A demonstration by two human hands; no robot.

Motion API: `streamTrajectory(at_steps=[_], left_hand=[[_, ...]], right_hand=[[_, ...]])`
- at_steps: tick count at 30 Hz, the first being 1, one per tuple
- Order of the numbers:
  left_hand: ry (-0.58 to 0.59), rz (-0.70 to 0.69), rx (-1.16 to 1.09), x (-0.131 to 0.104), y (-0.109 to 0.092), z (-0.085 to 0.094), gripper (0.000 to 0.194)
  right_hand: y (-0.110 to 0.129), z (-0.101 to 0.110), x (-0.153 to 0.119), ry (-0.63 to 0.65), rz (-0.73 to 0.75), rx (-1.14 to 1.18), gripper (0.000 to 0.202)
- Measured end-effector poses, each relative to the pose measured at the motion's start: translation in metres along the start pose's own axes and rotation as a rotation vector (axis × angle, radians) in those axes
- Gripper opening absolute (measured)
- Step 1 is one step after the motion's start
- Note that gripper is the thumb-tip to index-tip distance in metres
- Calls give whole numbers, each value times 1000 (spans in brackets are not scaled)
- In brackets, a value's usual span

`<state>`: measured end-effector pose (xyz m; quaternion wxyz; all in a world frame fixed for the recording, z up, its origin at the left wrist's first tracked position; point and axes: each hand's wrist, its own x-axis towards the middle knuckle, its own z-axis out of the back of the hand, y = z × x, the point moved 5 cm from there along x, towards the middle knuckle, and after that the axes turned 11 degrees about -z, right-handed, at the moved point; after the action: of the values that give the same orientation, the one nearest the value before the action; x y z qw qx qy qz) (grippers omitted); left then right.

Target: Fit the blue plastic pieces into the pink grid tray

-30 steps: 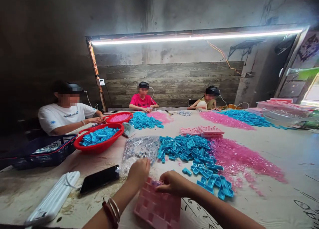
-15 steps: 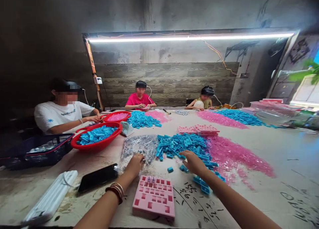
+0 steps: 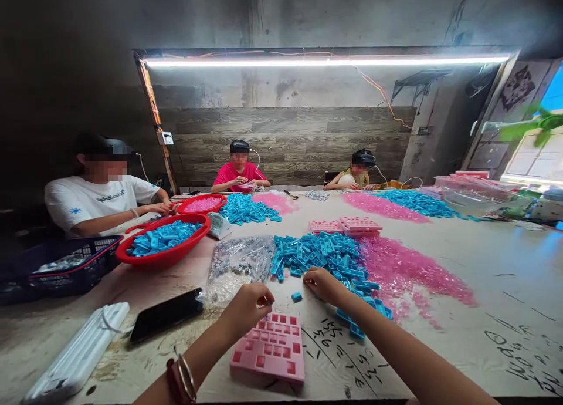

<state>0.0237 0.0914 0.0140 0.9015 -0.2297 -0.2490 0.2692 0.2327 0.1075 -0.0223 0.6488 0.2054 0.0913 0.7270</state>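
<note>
A pink block (image 3: 268, 349) with rows of square recesses lies on the table near its front edge. Over its upper left corner is my left hand (image 3: 253, 304), fingers pinched on something too small to make out. My right hand (image 3: 323, 284) is at the near edge of a heap of blue plastic pieces (image 3: 325, 252), its fingers curled together; what they hold, if anything, is hidden. One blue piece (image 3: 297, 297) lies by itself between the hands. Behind my left hand rests a clear bag (image 3: 240, 261) of small parts.
Pink pieces (image 3: 413, 270) spread right of the blue heap, with pink blocks (image 3: 345, 225) behind. To the left are a red basket (image 3: 165, 258), a dark basket (image 3: 88, 276), a black phone (image 3: 167, 316) and a white power bank (image 3: 77, 355). Three people sit around the table.
My left hand has moved from the clear bag toward the pink block. The fingers of my right hand have curled in at the blue heap's edge. The view has shifted slightly.
</note>
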Motion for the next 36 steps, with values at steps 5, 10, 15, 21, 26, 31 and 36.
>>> streamTrajectory(at_steps=[5,10,15,21,26,31,36], left_hand=[[82,-66,-11,1,4,-16,26],[136,-99,19,2,5,-22,28],[118,-112,-27,4,4,-23,23],[89,-137,10,6,6,-27,30],[78,-114,0,4,9,-33,28],[100,-63,32,4,16,-33,24],[156,-88,73,6,15,-31,22]], right_hand=[[16,11,-6,-99,-17,112,28],[40,11,-21,-22,-108,282,18],[53,7,-34,0,-41,272,20],[48,-4,-36,36,-2,277,19],[48,-10,-35,51,-28,289,17],[51,-8,-36,4,-37,377,15],[55,-5,-38,-15,-7,257,16]])
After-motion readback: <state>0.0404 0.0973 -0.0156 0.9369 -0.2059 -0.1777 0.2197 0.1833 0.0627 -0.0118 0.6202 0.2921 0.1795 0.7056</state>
